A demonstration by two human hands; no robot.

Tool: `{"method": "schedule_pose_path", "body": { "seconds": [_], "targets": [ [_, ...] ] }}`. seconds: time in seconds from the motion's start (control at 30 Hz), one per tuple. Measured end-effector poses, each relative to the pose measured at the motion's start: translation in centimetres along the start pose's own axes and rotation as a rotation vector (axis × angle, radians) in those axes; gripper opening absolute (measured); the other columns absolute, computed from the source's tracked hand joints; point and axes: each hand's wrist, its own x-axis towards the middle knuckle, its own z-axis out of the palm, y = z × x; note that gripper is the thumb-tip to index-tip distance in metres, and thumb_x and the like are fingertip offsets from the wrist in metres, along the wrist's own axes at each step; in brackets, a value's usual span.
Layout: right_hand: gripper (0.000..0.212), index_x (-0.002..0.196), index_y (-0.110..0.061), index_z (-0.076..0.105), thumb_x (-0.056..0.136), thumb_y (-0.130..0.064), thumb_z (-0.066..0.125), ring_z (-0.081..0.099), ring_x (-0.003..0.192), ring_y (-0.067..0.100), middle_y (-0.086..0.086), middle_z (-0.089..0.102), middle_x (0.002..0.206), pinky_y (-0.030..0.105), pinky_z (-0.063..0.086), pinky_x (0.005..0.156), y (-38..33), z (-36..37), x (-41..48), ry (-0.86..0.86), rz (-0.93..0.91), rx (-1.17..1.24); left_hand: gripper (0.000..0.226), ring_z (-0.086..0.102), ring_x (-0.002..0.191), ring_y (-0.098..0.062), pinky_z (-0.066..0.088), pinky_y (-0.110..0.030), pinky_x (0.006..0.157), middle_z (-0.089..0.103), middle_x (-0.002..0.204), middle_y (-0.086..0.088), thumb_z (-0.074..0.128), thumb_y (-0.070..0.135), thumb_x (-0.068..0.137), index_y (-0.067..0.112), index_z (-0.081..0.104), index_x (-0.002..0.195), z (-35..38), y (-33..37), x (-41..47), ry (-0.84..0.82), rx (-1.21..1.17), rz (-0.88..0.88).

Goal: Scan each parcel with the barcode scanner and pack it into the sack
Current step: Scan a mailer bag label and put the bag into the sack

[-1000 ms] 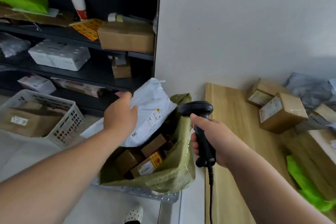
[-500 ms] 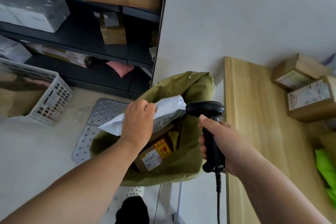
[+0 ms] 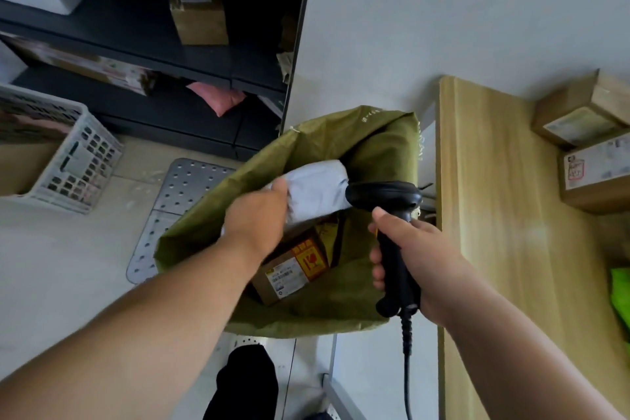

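Over the open mouth of the green sack (image 3: 375,140), your left hand (image 3: 254,220) grips a white soft parcel (image 3: 317,186), fingers curled over its near end and the back of the hand turned towards you. Your left forearm reaches in straight from the lower left, the wrist crossing the sack's near-left rim. The parcel sits tilted inside the mouth of the sack, its far end up by the far wall. Below it, deeper in the sack, lies a brown cardboard box (image 3: 289,273) with a white label and an orange-yellow sticker.

Your right hand (image 3: 412,256) is clenched round the handle of the black barcode scanner (image 3: 392,249), the fingers wrapped round the front and one finger raised just under the head. You hold the scanner upright over the sack's right side, with its head turned left towards the white parcel. The two are so close that you cannot tell whether they touch. Its cable (image 3: 407,368) hangs down from the base. Your right forearm comes in from the lower right, over the edge of the wooden bench (image 3: 494,215).

Far right on the bench, two labelled cartons (image 3: 593,174) sit against each other. A perforated metal plate (image 3: 180,187) shows on the floor at the sack's left, a white crate (image 3: 68,160) stands further left, and dark shelving (image 3: 136,44) beyond holds more boxes.
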Motion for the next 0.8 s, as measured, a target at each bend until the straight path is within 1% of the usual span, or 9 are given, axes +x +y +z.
{"method": "schedule_pose_path", "body": {
  "seconds": [0.07, 0.13, 0.23, 0.33, 0.47, 0.53, 0.57, 0.7, 0.8],
  "targets": [
    [0.042, 0.117, -0.004, 0.055, 0.094, -0.038, 0.063, 0.056, 0.049, 0.021, 0.008, 0.060, 0.061, 0.029, 0.051, 0.049, 0.1, 0.0, 0.1, 0.005, 0.002, 0.002, 0.026, 0.057, 0.063, -0.023, 0.044, -0.033, 0.051, 0.063, 0.083, -0.003, 0.049, 0.012, 0.093, 0.011, 0.038, 0.116, -1.5, -1.0, 2.3, 0.085, 0.058, 0.041],
    [0.041, 0.116, -0.005, 0.055, 0.094, -0.038, 0.063, 0.056, 0.049, 0.021, 0.008, 0.060, 0.061, 0.029, 0.050, 0.049, 0.2, 0.0, 0.3, 0.004, 0.004, 0.002, 0.027, 0.060, 0.070, -0.032, 0.040, -0.035, 0.054, 0.062, 0.085, -0.009, 0.047, 0.011, 0.091, 0.010, 0.035, 0.116, -3.4, -2.0, 4.4, 0.124, 0.090, 0.017],
    [0.039, 0.116, -0.006, 0.055, 0.094, -0.038, 0.063, 0.056, 0.049, 0.021, 0.008, 0.060, 0.061, 0.029, 0.050, 0.049, 0.3, 0.2, 0.4, -0.009, -0.003, 0.006, 0.032, 0.062, 0.074, -0.033, 0.039, -0.036, 0.057, 0.064, 0.091, -0.011, 0.048, 0.009, 0.090, 0.008, 0.037, 0.120, -3.8, -2.6, 5.5, 0.137, 0.166, 0.035],
    [0.038, 0.114, -0.007, 0.056, 0.094, -0.038, 0.063, 0.056, 0.049, 0.022, 0.008, 0.060, 0.061, 0.029, 0.049, 0.049, 0.4, 0.4, 0.8, -0.012, -0.014, 0.001, 0.042, 0.062, 0.095, -0.032, 0.043, -0.036, 0.067, 0.060, 0.111, -0.012, 0.049, 0.010, 0.090, 0.013, 0.036, 0.130, -0.4, -2.0, 3.9, -0.058, 0.234, 0.056],
    [0.037, 0.112, -0.008, 0.057, 0.093, -0.039, 0.063, 0.056, 0.050, 0.022, 0.007, 0.061, 0.061, 0.031, 0.049, 0.051, 0.5, 0.5, 1.3, -0.013, -0.022, -0.012, 0.086, 0.045, 0.126, -0.032, 0.037, -0.042, 0.096, 0.039, 0.144, -0.011, 0.064, 0.044, 0.086, 0.026, 0.011, 0.151, 3.7, -2.0, 2.8, -0.422, 0.183, -0.100],
    [0.035, 0.111, -0.009, 0.057, 0.093, -0.039, 0.063, 0.056, 0.051, 0.022, 0.007, 0.061, 0.061, 0.032, 0.050, 0.052, 0.6, 0.5, 1.4, -0.015, -0.026, -0.017, 0.088, 0.038, 0.132, -0.032, 0.033, -0.046, 0.102, 0.029, 0.152, -0.011, 0.061, 0.045, 0.088, 0.025, 0.005, 0.153, 4.3, -2.2, 2.8, -0.430, 0.155, -0.120],
    [0.034, 0.110, -0.010, 0.057, 0.093, -0.039, 0.063, 0.056, 0.051, 0.022, 0.007, 0.061, 0.060, 0.032, 0.050, 0.052, 0.6, 0.6, 1.4, -0.016, -0.027, -0.021, 0.085, 0.035, 0.135, -0.032, 0.032, -0.047, 0.105, 0.025, 0.155, -0.012, 0.059, 0.042, 0.090, 0.024, 0.005, 0.153, 4.2, -2.4, 2.6, -0.369, 0.151, -0.105],
    [0.031, 0.106, -0.010, 0.058, 0.093, -0.037, 0.063, 0.056, 0.050, 0.021, 0.006, 0.060, 0.059, 0.031, 0.050, 0.051, 0.7, 1.2, 1.3, -0.016, -0.027, -0.030, 0.088, 0.008, 0.147, -0.033, 0.020, -0.046, 0.117, -0.003, 0.160, -0.016, 0.053, 0.013, 0.092, 0.018, -0.011, 0.152, 3.9, -2.5, 1.0, -0.081, 0.185, 0.108],
    [0.030, 0.106, -0.010, 0.059, 0.093, -0.038, 0.063, 0.056, 0.051, 0.022, 0.006, 0.060, 0.060, 0.032, 0.051, 0.052, 0.6, 1.3, 1.2, -0.017, -0.024, -0.039, 0.094, -0.019, 0.145, -0.035, 0.005, -0.050, 0.118, -0.039, 0.149, -0.008, 0.047, 0.006, 0.093, 0.029, -0.028, 0.146, 4.6, -2.2, -0.4, -0.181, 0.301, 0.372]
  ]
}}
